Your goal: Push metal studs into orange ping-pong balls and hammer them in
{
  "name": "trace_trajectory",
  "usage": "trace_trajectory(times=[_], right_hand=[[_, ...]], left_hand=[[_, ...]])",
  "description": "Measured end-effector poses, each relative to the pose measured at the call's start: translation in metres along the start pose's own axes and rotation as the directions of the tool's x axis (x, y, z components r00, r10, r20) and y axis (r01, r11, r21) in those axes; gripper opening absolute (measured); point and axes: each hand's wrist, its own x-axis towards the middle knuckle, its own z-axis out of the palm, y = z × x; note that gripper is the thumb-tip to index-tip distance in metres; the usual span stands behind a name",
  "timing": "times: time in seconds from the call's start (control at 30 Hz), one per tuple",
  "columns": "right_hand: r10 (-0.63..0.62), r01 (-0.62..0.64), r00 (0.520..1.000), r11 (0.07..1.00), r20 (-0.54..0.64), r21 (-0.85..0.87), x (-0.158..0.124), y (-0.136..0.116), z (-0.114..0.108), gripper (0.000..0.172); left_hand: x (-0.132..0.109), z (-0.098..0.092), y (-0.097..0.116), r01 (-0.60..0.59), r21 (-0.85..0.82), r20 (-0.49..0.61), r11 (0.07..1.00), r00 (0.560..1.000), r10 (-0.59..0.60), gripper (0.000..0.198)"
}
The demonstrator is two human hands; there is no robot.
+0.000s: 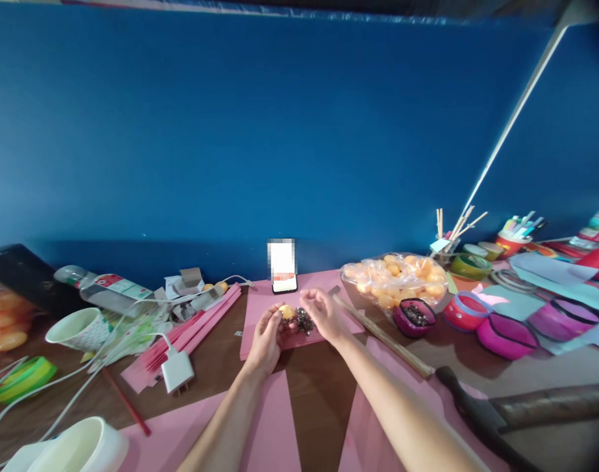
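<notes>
My left hand (266,337) is closed around a small yellow-orange ball (286,312), its fingers and thumb on the ball's side. Just to the right lies a heap of small dark, shiny metal pieces (305,321), too small to name, on a stack of pink paper (260,298). My right hand (325,316) is raised beside that heap, fingertips drawn together toward the ball; anything between them is too small to make out. A phone (284,286) stands upright behind both hands against the blue wall.
A clear bag of similar balls (392,278) lies to the right, by a purple bowl of metal pieces (415,318). A wooden stick (383,337) and a hammer (481,410) lie nearer me. On the left are a white charger (177,372), cables, a paper cup (78,324) and a plastic bottle (115,293).
</notes>
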Motion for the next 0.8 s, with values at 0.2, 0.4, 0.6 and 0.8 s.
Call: trace_trajectory(times=[0.2, 0.4, 0.6, 0.8], right_hand=[[-0.1, -0.022, 0.971, 0.866, -0.216, -0.5, 0.008, 0.02, -0.012, 0.026], [-0.076, 0.044, 0.997, 0.776, -0.024, -0.629, 0.006, 0.028, -0.008, 0.025], [-0.032, 0.072, 0.997, 0.683, 0.068, -0.727, 0.003, 0.028, -0.004, 0.017], [-0.016, 0.065, 0.997, 0.645, 0.072, -0.761, 0.005, 0.025, -0.005, 0.018]], left_hand=[[0.003, -0.002, 0.006, 0.044, -0.074, -0.045, 0.996, 0.998, -0.047, 0.026], [0.005, -0.005, 0.007, 0.022, -0.144, -0.082, 0.989, 0.996, -0.034, 0.027], [0.004, -0.004, 0.005, 0.005, -0.157, -0.014, 0.988, 1.0, -0.008, 0.04], [0.001, -0.001, 0.003, -0.008, -0.059, 0.042, 0.998, 0.999, 0.01, 0.048]])
